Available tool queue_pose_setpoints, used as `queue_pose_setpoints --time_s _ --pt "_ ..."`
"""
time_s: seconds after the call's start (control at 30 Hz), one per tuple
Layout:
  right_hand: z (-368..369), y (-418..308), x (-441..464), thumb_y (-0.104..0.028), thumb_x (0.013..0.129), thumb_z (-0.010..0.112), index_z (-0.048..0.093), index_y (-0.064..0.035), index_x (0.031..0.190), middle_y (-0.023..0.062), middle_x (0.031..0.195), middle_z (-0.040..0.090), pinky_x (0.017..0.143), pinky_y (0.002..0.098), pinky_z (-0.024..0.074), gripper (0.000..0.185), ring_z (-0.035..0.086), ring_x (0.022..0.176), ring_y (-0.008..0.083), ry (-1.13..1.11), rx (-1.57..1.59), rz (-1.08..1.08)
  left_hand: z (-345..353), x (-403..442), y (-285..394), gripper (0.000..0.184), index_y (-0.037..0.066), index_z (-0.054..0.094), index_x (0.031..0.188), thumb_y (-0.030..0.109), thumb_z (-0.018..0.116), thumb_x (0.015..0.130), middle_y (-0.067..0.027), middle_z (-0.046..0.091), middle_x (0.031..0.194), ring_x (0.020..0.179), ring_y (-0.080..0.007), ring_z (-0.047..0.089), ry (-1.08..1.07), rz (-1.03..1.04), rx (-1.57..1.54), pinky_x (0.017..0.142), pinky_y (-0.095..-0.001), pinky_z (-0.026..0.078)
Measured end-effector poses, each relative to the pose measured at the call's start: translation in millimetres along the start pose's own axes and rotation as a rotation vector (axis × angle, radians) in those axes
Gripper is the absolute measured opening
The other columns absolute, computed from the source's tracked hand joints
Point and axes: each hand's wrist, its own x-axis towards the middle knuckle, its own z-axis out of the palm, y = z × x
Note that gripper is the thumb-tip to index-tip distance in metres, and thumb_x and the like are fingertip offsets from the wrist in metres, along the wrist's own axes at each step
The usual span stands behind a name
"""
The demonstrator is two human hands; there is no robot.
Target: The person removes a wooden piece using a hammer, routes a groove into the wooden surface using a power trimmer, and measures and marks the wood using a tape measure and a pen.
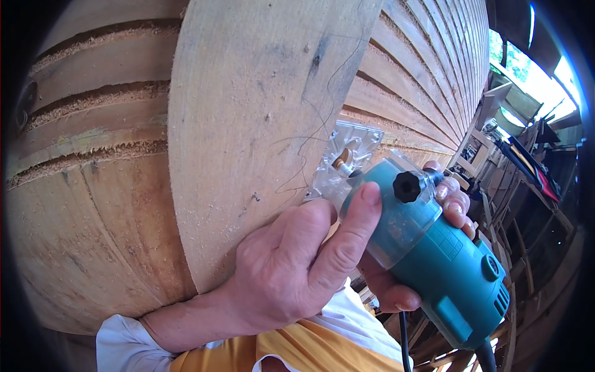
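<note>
1. The teal power tool is sitting right of centre, tilting, with its clear base pointing up and left, just beside a broad pale board; whether they are touching, I cannot tell.
2. A brownish cutter is showing through the clear base, and a black knob is standing out from the clear collar.
3. The right hand is wrapping around the tool's body from behind, gripping it.
4. The left hand is half closing, its thumb pressing along the collar and its other fingers curling; their tips are hiding, so I cannot tell what they hold.
5. Farther out, grooved planks holding sawdust are running behind the board.
6. A dim, cluttered workshop is filling the right side.
</note>
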Motion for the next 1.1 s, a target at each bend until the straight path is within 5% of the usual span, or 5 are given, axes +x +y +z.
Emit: queue_pose_setpoints --time_s 0.37,1.1 --pt "-6 -3 2 -0.051 0.079 0.086 0.047 -0.0015 0.149 0.0184 0.140 0.048 0.116 0.0481 0.0335 0.094 0.042 0.132 0.0327 -0.056 -0.012 0.029 -6 7 4 0.078 -0.003 0.057 0.145 -0.007 0.079 0.071 -0.0041 0.053 0.077 0.058 -0.0155 0.052 -0.083 -0.036 -0.027 0.046 -0.0302 0.044" --pt "3 -2 -2 -0.061 0.075 0.082 0.050 -0.0004 0.145 0.0163 0.133 0.057 0.114 0.0466 0.0342 0.097 0.050 0.124 0.0294 0.007 -0.079 -0.035 -16 14 7 0.080 -0.002 0.059 0.143 -0.001 0.088 0.068 -0.0051 0.052 0.082 0.059 -0.0146 0.050 -0.166 -0.053 -0.013 0.045 -0.0290 0.043"
